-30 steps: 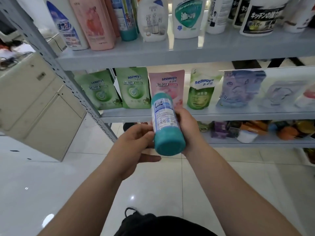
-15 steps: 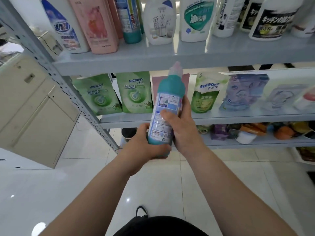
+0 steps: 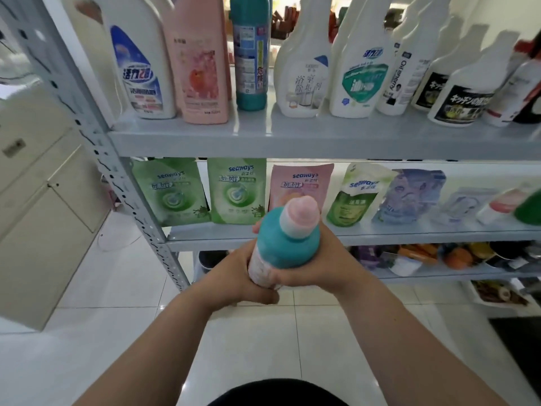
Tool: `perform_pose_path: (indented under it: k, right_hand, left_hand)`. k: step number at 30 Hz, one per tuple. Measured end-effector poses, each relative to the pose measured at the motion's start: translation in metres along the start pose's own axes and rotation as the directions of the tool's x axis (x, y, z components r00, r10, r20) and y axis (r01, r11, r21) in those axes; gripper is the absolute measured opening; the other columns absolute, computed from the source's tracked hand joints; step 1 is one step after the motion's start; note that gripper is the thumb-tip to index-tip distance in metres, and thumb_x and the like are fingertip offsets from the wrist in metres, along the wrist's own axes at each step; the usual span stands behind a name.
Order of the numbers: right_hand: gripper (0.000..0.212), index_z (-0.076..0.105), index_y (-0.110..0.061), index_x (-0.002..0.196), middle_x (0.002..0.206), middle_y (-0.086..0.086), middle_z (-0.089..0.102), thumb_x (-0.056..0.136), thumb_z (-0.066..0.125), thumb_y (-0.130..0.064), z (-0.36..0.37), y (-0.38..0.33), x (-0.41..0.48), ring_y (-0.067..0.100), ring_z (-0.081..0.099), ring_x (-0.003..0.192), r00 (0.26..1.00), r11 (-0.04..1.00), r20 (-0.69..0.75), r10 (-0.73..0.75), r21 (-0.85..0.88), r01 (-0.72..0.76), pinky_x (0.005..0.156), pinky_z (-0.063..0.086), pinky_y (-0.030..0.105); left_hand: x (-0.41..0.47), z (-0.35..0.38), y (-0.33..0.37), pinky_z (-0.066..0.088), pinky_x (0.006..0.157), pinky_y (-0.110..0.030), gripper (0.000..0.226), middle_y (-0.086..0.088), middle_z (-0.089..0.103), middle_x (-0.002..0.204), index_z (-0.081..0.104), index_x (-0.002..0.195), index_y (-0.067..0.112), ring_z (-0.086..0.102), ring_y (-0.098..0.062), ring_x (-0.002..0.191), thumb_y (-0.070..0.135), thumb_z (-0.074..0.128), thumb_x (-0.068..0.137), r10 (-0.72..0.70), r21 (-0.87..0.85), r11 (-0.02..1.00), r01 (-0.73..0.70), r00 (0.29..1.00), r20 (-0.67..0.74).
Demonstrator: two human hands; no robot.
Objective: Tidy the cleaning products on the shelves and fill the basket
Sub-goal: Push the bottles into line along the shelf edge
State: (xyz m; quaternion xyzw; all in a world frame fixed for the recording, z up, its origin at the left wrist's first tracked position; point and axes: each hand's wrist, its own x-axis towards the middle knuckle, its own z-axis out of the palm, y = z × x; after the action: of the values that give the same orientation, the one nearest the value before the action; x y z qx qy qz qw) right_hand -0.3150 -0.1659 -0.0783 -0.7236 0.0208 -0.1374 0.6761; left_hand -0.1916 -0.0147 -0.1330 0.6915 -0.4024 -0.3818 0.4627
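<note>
A person stands facing a grey metal shelving unit (image 3: 140, 218) and holds a teal bottle (image 3: 288, 247) with a pale pink cap (image 3: 298, 213) in the air in front of the middle shelf (image 3: 409, 234). The bottle is upright and tips its cap toward the camera. Both hands grip its lower body: the left hand (image 3: 234, 276) wraps it from the left with its fingers curled underneath, and the right hand (image 3: 319, 265) wraps it from the right. The label between the hands is too blurred to read.

The top shelf (image 3: 292, 139) carries a row of standing bottles. From the left these are a white bottle with a blue label (image 3: 140, 68), a pink bottle (image 3: 199, 68), a second teal bottle (image 3: 251, 54), a white spray bottle printed with Chinese characters (image 3: 304, 71), a white spray bottle with a green label (image 3: 363, 77), a white bottle reading "Oil enemy" (image 3: 399, 74) and a white bottle with a black label in Japanese script (image 3: 462, 101).

On the middle shelf stand refill pouches branded "seaways": two green pouches (image 3: 237, 191), a pink pouch (image 3: 301, 180) behind the held bottle, and a green and white pouch (image 3: 357, 194), then a bluish pouch (image 3: 409, 194) whose writing cannot be read.

A beige cabinet (image 3: 44, 200) stands to the left on white floor tiles (image 3: 263, 347)
</note>
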Motion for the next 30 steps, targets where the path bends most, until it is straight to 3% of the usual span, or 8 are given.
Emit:
perform_pose_path:
  k: [4,9,12,15,19,23,26,30]
  right_hand:
    - [0.069,0.058,-0.003,0.124,0.115,0.022,0.061,0.061,0.084,-0.007,0.008,-0.004,0.02,0.031,0.061,0.104,0.985,0.939,0.172,-0.024,0.341,-0.036,0.088,0.051,0.043]
    - [0.067,0.06,-0.012,0.132,0.119,0.012,0.063,0.072,0.087,-0.024,0.024,-0.003,0.043,0.028,0.061,0.107,0.967,0.8,0.238,-0.091,0.595,-0.071,0.093,0.053,0.044]
    - [0.077,0.063,-0.006,0.123,0.107,0.013,0.068,0.064,0.09,-0.047,0.037,-0.006,0.06,0.026,0.066,0.093,0.999,0.86,0.037,0.04,0.508,-0.053,0.084,0.056,0.042]
    - [0.075,0.064,-0.006,0.119,0.1,0.014,0.074,0.071,0.078,-0.061,0.045,-0.008,0.073,0.026,0.072,0.087,0.938,0.852,-0.284,0.197,0.523,-0.021,0.075,0.062,0.04]
    - [0.079,0.065,-0.003,0.125,0.104,0.018,0.072,0.079,0.052,-0.065,0.05,-0.007,0.079,0.028,0.071,0.088,0.852,0.773,-0.391,0.347,0.634,-0.024,0.075,0.06,0.037]
    - [0.118,0.064,-0.003,0.132,0.12,0.024,0.07,0.049,0.076,-0.086,0.047,-0.01,0.085,0.036,0.07,0.103,0.823,0.813,-0.443,0.355,0.581,-0.038,0.089,0.058,0.047]
    - [0.091,0.068,-0.012,0.126,0.122,0.02,0.071,0.063,0.075,-0.078,0.039,-0.009,0.083,0.038,0.068,0.113,0.868,0.861,-0.422,0.26,0.509,-0.01,0.093,0.058,0.049]
    - [0.07,0.06,-0.038,0.131,0.13,0.005,0.069,0.071,0.081,-0.066,0.025,-0.014,0.082,0.028,0.066,0.12,0.923,0.946,-0.377,0.077,0.321,0.052,0.097,0.056,0.042]
  left_hand:
    - [0.0,-0.021,-0.005,0.054,0.093,-0.047,0.081,-0.013,0.07,0.117,0.057,0.128,0.007,0.066,-0.037,0.109,0.029,0.096,0.06,0.104,-0.286,0.958,0.009,0.92,0.379]
    - [-0.002,-0.019,-0.005,0.051,0.093,-0.047,0.075,-0.021,0.063,0.115,0.053,0.128,-0.001,0.062,-0.036,0.103,0.039,0.088,0.074,0.268,-0.525,0.846,0.091,0.778,0.568]
    - [-0.008,-0.026,0.003,0.056,0.082,-0.042,0.083,-0.019,0.067,0.111,0.053,0.127,-0.002,0.067,-0.037,0.096,0.046,0.09,0.069,0.178,-0.519,0.853,0.05,0.907,0.381]
    - [-0.013,-0.035,0.012,0.061,0.078,-0.049,0.094,-0.004,0.072,0.12,0.051,0.136,0.021,0.073,-0.031,0.102,0.07,0.083,0.062,0.035,-0.389,0.921,-0.027,0.999,0.012]
    - [-0.019,-0.035,0.027,0.063,0.073,-0.053,0.049,0.002,0.072,0.118,0.052,0.134,0.036,0.074,-0.03,0.096,0.062,0.051,0.093,0.086,-0.371,0.92,-0.125,0.989,-0.12]
    - [-0.013,-0.032,0.032,0.063,0.08,-0.043,0.043,0.012,0.07,0.123,0.047,0.137,0.044,0.071,-0.022,0.109,0.05,0.05,0.094,0.104,-0.449,0.879,-0.16,0.984,-0.147]
    - [-0.001,-0.026,0.048,0.047,0.092,-0.01,0.053,0.041,0.055,0.131,0.033,0.142,0.052,0.053,0.011,0.124,0.044,0.049,0.091,0.208,-0.315,0.901,-0.3,0.933,-0.293]
    - [0.031,-0.028,0.073,0.047,0.104,-0.023,0.061,0.031,0.041,0.149,0.021,0.155,0.049,0.044,0.008,0.135,0.055,0.047,0.1,0.301,-0.147,0.912,-0.384,0.867,-0.398]
